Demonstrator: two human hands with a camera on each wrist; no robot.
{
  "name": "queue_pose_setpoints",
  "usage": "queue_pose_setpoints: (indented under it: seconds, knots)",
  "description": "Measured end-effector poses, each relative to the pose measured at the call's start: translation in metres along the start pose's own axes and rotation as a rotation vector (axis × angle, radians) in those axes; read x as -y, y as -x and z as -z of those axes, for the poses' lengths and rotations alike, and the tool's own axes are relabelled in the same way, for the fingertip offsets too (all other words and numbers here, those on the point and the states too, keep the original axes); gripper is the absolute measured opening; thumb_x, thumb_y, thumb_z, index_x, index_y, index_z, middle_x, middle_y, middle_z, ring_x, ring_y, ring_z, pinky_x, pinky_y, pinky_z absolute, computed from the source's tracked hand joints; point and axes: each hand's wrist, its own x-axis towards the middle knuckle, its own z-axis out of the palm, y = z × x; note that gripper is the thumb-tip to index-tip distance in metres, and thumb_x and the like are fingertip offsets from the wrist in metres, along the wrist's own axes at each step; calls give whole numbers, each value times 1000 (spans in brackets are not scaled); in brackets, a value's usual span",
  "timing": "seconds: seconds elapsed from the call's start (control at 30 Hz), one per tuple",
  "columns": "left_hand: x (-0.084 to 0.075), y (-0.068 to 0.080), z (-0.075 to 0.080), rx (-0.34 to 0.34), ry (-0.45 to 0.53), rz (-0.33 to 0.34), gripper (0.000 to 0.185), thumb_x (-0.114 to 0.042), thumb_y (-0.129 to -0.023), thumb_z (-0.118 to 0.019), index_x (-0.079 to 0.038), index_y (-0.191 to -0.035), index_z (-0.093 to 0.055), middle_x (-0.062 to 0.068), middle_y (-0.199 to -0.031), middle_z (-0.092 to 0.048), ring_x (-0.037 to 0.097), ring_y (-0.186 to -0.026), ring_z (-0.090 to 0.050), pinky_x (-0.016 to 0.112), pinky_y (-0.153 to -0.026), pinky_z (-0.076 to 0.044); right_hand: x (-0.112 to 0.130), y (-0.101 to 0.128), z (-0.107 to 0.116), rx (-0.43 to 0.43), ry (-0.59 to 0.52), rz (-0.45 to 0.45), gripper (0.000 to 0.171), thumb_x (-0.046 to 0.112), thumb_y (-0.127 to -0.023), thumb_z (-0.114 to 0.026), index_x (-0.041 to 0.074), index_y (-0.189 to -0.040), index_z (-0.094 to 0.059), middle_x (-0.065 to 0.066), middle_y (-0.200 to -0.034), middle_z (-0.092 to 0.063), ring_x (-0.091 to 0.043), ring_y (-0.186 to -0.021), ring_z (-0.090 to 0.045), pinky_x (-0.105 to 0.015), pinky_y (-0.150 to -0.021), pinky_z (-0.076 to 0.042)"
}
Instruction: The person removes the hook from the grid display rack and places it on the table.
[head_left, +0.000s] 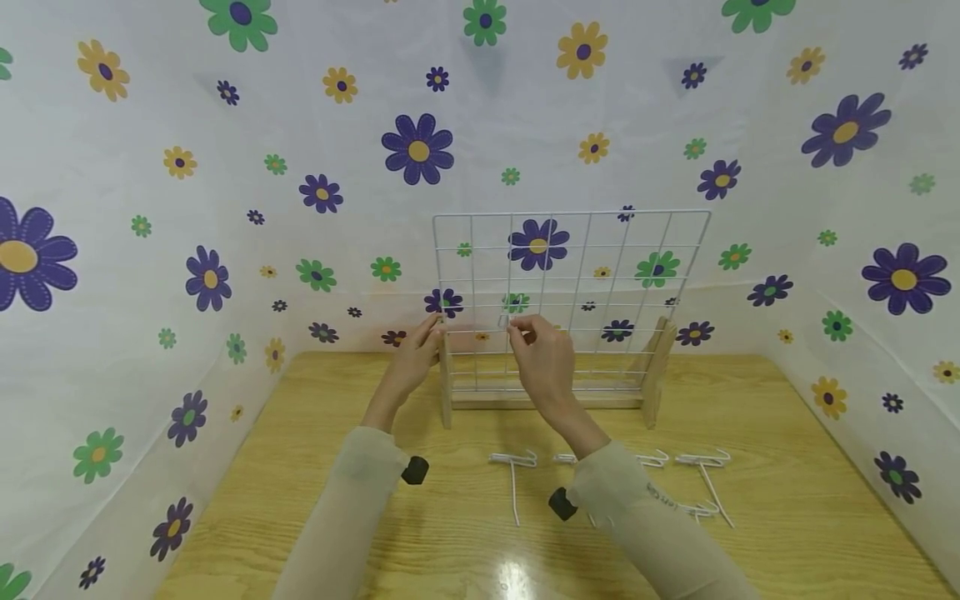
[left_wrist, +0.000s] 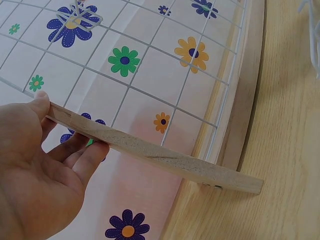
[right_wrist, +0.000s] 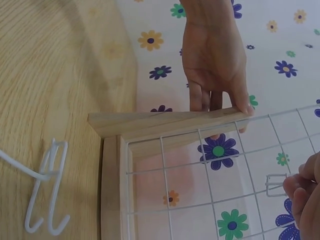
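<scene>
A white wire grid panel (head_left: 570,213) stands in a wooden stand at the back of the table. My left hand (head_left: 433,327) grips the top of the stand's left wooden upright (head_left: 446,375), thumb on the front edge and fingers behind it (left_wrist: 67,127). My right hand (head_left: 525,329) pinches a small white wire hook (right_wrist: 274,184) against the grid's lower left part, a little right of the left hand. The same hook (left_wrist: 80,17) shows at the top of the left wrist view.
Several loose white wire hooks (head_left: 513,467) lie on the wooden table (head_left: 787,500) in front of the stand, more of them to the right (head_left: 705,467). The stand's right upright (head_left: 656,375) is untouched. Flowered cloth walls close in the table on three sides.
</scene>
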Motion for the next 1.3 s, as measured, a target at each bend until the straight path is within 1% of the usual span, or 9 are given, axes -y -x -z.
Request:
queue_pose_setpoints:
  seconds: [0.1,0.33,0.5,0.67,0.77,0.83,1.0,1.1,1.3]
  knots:
    - [0,-1,0,2,-1,-1,54,-32,-114,-38,-17,-165,-28,19,-165,-31,42,-145,-41,48,-114,-45,0,-1,1,-14,-8,12,4,1,-91,-75,-3,-93,-76,-13,-80,-75,-24,-62,-67,-33,-51,-51]
    - [0,-2,-1,-4,-14,6,55,-36,-114,-39,-19,-165,-27,17,-167,-28,41,-145,-41,46,-114,-45,-3,-3,3,-36,-17,35,3,0,-91,-76,-3,-91,-75,-12,-77,-75,-23,-61,-68,-29,-50,-51]
    - [1,-4,-1,4,-2,4,56,-36,-114,-39,-19,-165,-27,17,-167,-27,40,-145,-40,46,-114,-45,-4,-4,4,-47,-49,51,3,-3,-88,-77,-1,-90,-74,-12,-76,-74,-24,-62,-69,-33,-50,-54]
    - [1,-5,-1,2,6,2,54,-33,-114,-39,-19,-165,-28,17,-166,-30,41,-145,-40,47,-114,-45,-3,-2,7,-44,-85,59,4,-5,-89,-75,-1,-90,-74,-14,-79,-75,-25,-63,-69,-36,-52,-57]
    - [1,-5,-1,2,3,6,55,-34,-114,-39,-19,-165,-27,17,-166,-31,41,-145,-40,47,-114,-45,-3,-1,9,-40,-105,56,5,-6,-88,-75,-2,-91,-74,-14,-80,-75,-25,-64,-69,-33,-54,-58]
    - [2,-4,-1,3,-2,13,55,-36,-114,-39,-20,-165,-27,16,-166,-30,40,-145,-41,46,-115,-45,-2,0,12,-33,-122,48,5,-6,-88,-75,-3,-91,-75,-14,-81,-76,-25,-65,-69,-27,-55,-56]
    - [2,-4,0,-1,-16,20,55,-37,-114,-39,-23,-165,-27,16,-166,-30,40,-145,-41,46,-114,-45,1,3,23,-15,-184,30,2,-4,-90,-75,-3,-92,-75,-13,-82,-75,-24,-67,-67,-13,-53,-45]
    - [3,-4,0,-4,-16,15,54,-35,-114,-39,-22,-165,-28,17,-165,-32,40,-145,-40,47,-114,-45,2,5,31,-3,-223,35,2,-3,-91,-75,-4,-93,-75,-12,-80,-74,-22,-66,-65,-11,-50,-42]
    - [4,-3,0,-3,-7,15,55,-34,-114,-39,-19,-165,-27,18,-164,-33,40,-145,-41,46,-114,-46,3,7,45,12,-308,41,4,-5,-91,-75,-3,-95,-76,-10,-79,-74,-21,-62,-64,-12,-48,-45]
